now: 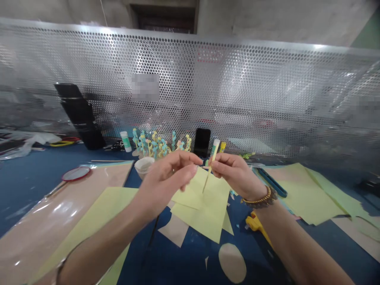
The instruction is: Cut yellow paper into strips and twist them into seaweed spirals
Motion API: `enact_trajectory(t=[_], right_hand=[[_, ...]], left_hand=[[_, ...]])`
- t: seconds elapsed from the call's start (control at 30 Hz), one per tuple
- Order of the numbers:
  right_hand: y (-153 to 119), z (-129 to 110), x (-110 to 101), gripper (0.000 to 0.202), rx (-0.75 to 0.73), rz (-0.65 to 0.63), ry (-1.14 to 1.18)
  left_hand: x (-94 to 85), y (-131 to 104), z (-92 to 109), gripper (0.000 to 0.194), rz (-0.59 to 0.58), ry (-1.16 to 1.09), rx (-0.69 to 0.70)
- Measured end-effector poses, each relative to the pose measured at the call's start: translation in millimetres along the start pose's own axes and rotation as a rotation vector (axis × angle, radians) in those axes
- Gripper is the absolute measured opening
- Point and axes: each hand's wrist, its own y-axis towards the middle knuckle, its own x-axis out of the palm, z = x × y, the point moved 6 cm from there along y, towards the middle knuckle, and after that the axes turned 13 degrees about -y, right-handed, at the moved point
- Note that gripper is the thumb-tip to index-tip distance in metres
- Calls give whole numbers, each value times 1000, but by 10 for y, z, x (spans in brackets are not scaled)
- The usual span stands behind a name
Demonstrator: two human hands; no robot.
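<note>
My right hand [237, 174] pinches a thin stick [205, 183] with a narrow yellow paper strip [216, 151] at its upper end. The stick leans, its lower tip pointing down over the yellow paper sheets [208, 215]. My left hand [169, 176] hovers to the left of the stick, thumb and fingers apart, with nothing visible between them. It is slightly blurred. Behind my left hand stands a small white bowl [143, 167], partly covered by the hand. Several blue and yellow curled paper pieces on sticks [157, 144] stand upright behind it.
A black phone [202, 142] and glue sticks [126, 141] stand at the back. Left lie a plastic-covered pink sheet [53, 209] and a red-rimmed round object [75, 173]. A yellow tool [254, 223], pale oval paper [232, 262] and more yellow sheets [308, 198] lie right.
</note>
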Motion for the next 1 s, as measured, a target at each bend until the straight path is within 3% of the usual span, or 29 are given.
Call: enact_trajectory(t=[0.07,0.13,0.23,0.37,0.53,0.63,0.7,0.73,0.87,1.0], right_hand=[[-9,-22,18,22,-1,30,7],[-16,-28,37,21,9,48,-3],[-17,-31,48,20,20,72,-43],[-21,-61,16,20,32,113,-121],[-43,-130,-21,17,24,44,-114],[-85,-278,-207,35,-42,220,-184],[-150,-480,-330,41,-154,362,-370],[-179,-590,-344,38,-214,371,-512],[-243,-740,-177,22,-269,0,-899],[-315,-697,-149,15,-219,-98,-904]], left_hand=[[165,382,80,25,-38,-79,-102],[300,518,58,21,-63,-159,-184],[367,465,-17,15,-31,-206,-184],[286,402,-70,15,73,-213,-145],[215,452,-77,13,86,-202,-132],[191,445,-62,16,84,-166,-130],[204,427,-18,17,38,-77,-106],[218,415,16,18,6,-14,-84],[295,351,182,19,-90,240,46],[391,291,278,23,-168,338,124]])
